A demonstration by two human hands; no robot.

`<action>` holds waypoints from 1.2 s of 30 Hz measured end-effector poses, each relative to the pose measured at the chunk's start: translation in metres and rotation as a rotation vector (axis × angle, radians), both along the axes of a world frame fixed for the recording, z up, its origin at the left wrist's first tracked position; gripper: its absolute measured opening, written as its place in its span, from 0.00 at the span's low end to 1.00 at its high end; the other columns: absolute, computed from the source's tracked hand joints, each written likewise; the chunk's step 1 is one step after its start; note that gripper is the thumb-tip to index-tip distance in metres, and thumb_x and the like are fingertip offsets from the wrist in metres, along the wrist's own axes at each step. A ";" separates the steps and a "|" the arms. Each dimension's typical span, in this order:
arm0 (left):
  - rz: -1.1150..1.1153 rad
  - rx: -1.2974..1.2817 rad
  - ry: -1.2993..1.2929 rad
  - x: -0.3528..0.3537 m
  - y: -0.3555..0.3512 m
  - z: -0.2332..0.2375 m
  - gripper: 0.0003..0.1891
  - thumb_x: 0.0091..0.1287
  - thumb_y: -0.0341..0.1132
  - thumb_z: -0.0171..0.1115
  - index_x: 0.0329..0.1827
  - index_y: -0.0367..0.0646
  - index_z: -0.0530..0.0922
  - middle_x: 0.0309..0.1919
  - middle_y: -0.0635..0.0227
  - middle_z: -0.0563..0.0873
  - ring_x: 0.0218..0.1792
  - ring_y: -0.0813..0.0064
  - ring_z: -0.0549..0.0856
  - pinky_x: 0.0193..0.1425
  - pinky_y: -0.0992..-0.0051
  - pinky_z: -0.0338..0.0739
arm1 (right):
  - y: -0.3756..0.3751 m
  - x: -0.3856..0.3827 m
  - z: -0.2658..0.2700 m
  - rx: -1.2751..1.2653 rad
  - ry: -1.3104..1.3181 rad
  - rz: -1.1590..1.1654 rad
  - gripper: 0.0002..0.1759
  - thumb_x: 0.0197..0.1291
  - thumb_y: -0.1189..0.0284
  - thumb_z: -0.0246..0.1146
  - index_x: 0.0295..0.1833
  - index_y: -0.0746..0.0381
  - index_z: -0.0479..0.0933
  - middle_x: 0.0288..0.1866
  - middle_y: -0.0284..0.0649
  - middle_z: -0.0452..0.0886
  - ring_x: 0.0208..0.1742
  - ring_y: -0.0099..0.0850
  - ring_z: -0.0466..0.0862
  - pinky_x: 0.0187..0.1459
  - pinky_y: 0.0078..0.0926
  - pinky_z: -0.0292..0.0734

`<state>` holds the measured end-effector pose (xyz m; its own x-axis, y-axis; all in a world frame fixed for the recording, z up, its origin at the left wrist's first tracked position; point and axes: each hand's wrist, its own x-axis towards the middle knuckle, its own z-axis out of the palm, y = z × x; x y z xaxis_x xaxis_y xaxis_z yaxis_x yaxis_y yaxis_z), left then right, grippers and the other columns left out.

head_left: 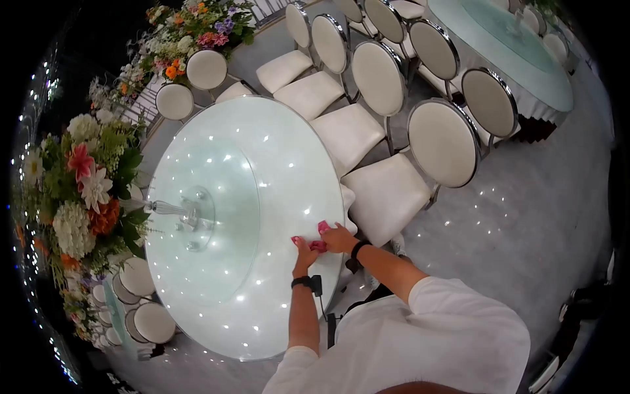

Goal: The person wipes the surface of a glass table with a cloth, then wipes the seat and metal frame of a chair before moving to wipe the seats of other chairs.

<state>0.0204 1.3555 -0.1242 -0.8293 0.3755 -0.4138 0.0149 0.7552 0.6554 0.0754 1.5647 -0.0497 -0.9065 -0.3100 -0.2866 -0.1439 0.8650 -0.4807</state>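
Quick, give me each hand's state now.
Left hand: on the pink cloth; grip cannot be told.
Right hand: closed, holding the pink cloth.

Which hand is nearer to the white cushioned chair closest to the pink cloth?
Right. The right hand is at the edge of the round glass table, beside the white cushioned chair; the left hand is beyond the pink cloth, farther away.

White round-backed padded chairs [377, 79] at one o'clock; mixed flower arrangement [85, 197] at nine; pale round glass-topped bench [551, 85] toward two.
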 end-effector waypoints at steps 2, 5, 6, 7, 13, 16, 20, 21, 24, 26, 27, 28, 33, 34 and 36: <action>0.084 -0.076 -0.079 0.000 0.001 0.024 0.52 0.62 0.45 0.60 0.76 0.21 0.38 0.75 0.24 0.38 0.79 0.35 0.36 0.82 0.54 0.35 | -0.010 0.013 -0.011 -0.141 0.390 -0.098 0.17 0.53 0.67 0.61 0.48 0.62 0.80 0.46 0.46 0.85 0.52 0.39 0.84 0.57 0.49 0.73; 0.167 -0.151 -0.040 0.020 -0.020 0.011 0.53 0.65 0.50 0.59 0.75 0.20 0.36 0.75 0.25 0.35 0.78 0.34 0.33 0.82 0.53 0.35 | -0.022 0.029 -0.032 -0.069 0.493 -0.024 0.22 0.50 0.66 0.64 0.53 0.61 0.78 0.45 0.50 0.84 0.52 0.42 0.83 0.57 0.49 0.76; 0.145 -0.207 -0.046 0.029 -0.029 0.006 0.54 0.67 0.53 0.58 0.75 0.19 0.35 0.75 0.25 0.33 0.78 0.34 0.32 0.82 0.52 0.34 | -0.025 0.033 -0.025 -0.061 0.495 -0.007 0.22 0.50 0.66 0.64 0.53 0.61 0.78 0.45 0.50 0.84 0.52 0.42 0.83 0.57 0.49 0.76; 0.175 -0.195 -0.037 0.040 -0.038 0.002 0.54 0.67 0.53 0.58 0.75 0.19 0.35 0.74 0.24 0.32 0.78 0.33 0.32 0.81 0.51 0.34 | -0.029 0.037 -0.012 -0.121 0.278 0.056 0.20 0.49 0.66 0.64 0.48 0.61 0.79 0.41 0.50 0.84 0.48 0.44 0.84 0.52 0.49 0.78; -0.187 -0.411 -0.173 0.099 -0.103 0.020 0.59 0.54 0.59 0.69 0.75 0.24 0.48 0.71 0.23 0.50 0.73 0.21 0.45 0.75 0.31 0.43 | -0.073 0.071 0.018 -0.107 0.038 0.390 0.14 0.45 0.65 0.64 0.39 0.58 0.83 0.37 0.51 0.84 0.43 0.49 0.85 0.42 0.47 0.81; 0.073 -0.545 0.317 0.128 -0.149 -0.052 0.25 0.59 0.57 0.62 0.57 0.60 0.84 0.51 0.57 0.87 0.57 0.50 0.81 0.69 0.41 0.59 | -0.079 0.069 0.012 -0.003 0.064 0.438 0.13 0.46 0.64 0.64 0.38 0.56 0.84 0.38 0.47 0.85 0.45 0.45 0.85 0.49 0.46 0.78; 0.029 -0.577 0.129 0.086 -0.102 0.001 0.32 0.62 0.57 0.56 0.51 0.34 0.83 0.49 0.45 0.85 0.56 0.44 0.80 0.68 0.50 0.67 | -0.061 0.033 0.000 0.096 0.148 0.217 0.18 0.46 0.68 0.63 0.47 0.54 0.81 0.43 0.39 0.85 0.49 0.41 0.86 0.59 0.62 0.70; 0.142 -0.504 0.175 0.077 -0.089 -0.005 0.30 0.63 0.55 0.56 0.48 0.31 0.83 0.48 0.44 0.85 0.56 0.44 0.81 0.66 0.50 0.68 | -0.050 0.026 -0.008 0.119 0.162 0.149 0.20 0.47 0.68 0.62 0.49 0.54 0.80 0.46 0.38 0.84 0.51 0.40 0.85 0.60 0.62 0.69; 0.057 -0.149 0.376 0.058 -0.046 -0.021 0.19 0.61 0.37 0.56 0.52 0.37 0.80 0.54 0.35 0.79 0.55 0.36 0.77 0.62 0.47 0.71 | -0.013 0.018 -0.023 0.152 0.137 0.055 0.23 0.48 0.67 0.63 0.54 0.55 0.77 0.53 0.36 0.83 0.56 0.38 0.83 0.61 0.62 0.69; 0.042 -0.039 0.414 0.065 -0.005 -0.010 0.20 0.61 0.34 0.55 0.55 0.37 0.78 0.57 0.32 0.76 0.57 0.35 0.76 0.62 0.46 0.70 | -0.003 0.025 -0.026 0.168 0.085 0.035 0.26 0.49 0.66 0.63 0.57 0.56 0.75 0.56 0.35 0.82 0.57 0.38 0.82 0.61 0.61 0.69; -0.032 0.016 0.470 0.071 0.014 -0.010 0.22 0.61 0.34 0.56 0.57 0.33 0.75 0.59 0.31 0.74 0.60 0.34 0.73 0.65 0.46 0.68 | 0.002 0.033 -0.026 0.140 0.177 0.079 0.28 0.49 0.62 0.65 0.58 0.56 0.75 0.56 0.39 0.82 0.56 0.40 0.83 0.58 0.56 0.71; -0.104 0.071 0.525 0.077 0.024 -0.007 0.24 0.61 0.35 0.57 0.58 0.29 0.72 0.61 0.30 0.73 0.63 0.33 0.71 0.68 0.45 0.65 | 0.004 0.041 -0.020 0.110 0.267 0.124 0.31 0.49 0.59 0.67 0.60 0.56 0.75 0.57 0.43 0.82 0.54 0.41 0.84 0.56 0.50 0.74; -0.070 0.000 0.386 0.091 -0.011 0.028 0.31 0.61 0.37 0.59 0.65 0.27 0.67 0.67 0.26 0.65 0.69 0.31 0.65 0.73 0.47 0.60 | 0.005 0.048 0.003 -0.107 -0.078 0.132 0.41 0.49 0.64 0.67 0.71 0.60 0.64 0.56 0.53 0.82 0.57 0.53 0.81 0.64 0.51 0.69; 0.068 -0.081 0.438 0.095 -0.032 0.029 0.32 0.62 0.37 0.59 0.67 0.26 0.65 0.68 0.26 0.63 0.70 0.32 0.63 0.74 0.47 0.59 | 0.002 0.054 0.010 -0.111 -0.077 0.140 0.41 0.49 0.64 0.67 0.71 0.60 0.64 0.56 0.53 0.82 0.57 0.53 0.81 0.64 0.51 0.69; 0.194 -0.218 0.452 0.090 -0.079 0.009 0.38 0.61 0.39 0.60 0.71 0.25 0.60 0.70 0.28 0.62 0.71 0.34 0.62 0.75 0.49 0.58 | -0.007 0.064 0.022 -0.188 -0.051 0.210 0.44 0.50 0.67 0.66 0.74 0.59 0.60 0.55 0.54 0.82 0.57 0.53 0.81 0.70 0.50 0.64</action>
<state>0.1103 1.2769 -0.1150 -0.9885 0.1427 -0.0507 0.1057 0.8901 0.4432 0.1395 1.5574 -0.0279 -0.8027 -0.5417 -0.2496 -0.2820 0.7135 -0.6414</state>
